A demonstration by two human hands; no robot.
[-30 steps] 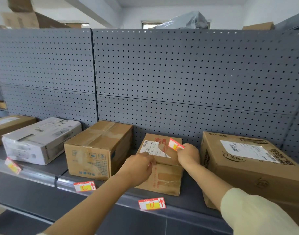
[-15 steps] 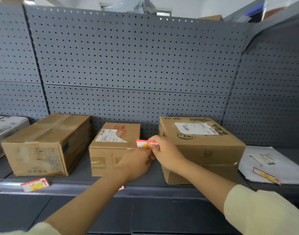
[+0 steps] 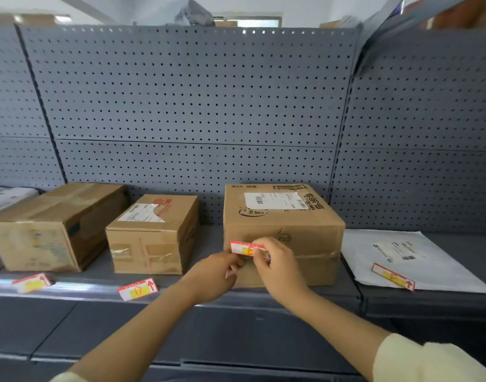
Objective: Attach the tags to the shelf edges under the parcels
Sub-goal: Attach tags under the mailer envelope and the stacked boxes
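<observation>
A red, white and yellow tag (image 3: 243, 248) is pinched in my right hand (image 3: 277, 264), held in front of the large cardboard parcel (image 3: 282, 216). My left hand (image 3: 218, 274) is just below and left of the tag, fingers curled, its fingertips near the tag's lower edge. Two tags sit on the grey shelf edge (image 3: 264, 295): one (image 3: 138, 289) under the small parcel (image 3: 151, 235), another (image 3: 32, 282) under the long parcel (image 3: 54, 227). A further tag (image 3: 392, 276) lies on the white mailer (image 3: 410, 257) at the right.
A grey pegboard back panel (image 3: 195, 106) rises behind the parcels. A white box (image 3: 5, 195) shows at the far left. Below the shelf edge is a dark grey panel (image 3: 208, 332). Wrapped items sit on top of the shelving.
The view has swung right along the shelf. Both hands moved with the tag from the small parcel to the front of the large parcel. The white mailer has come into view.
</observation>
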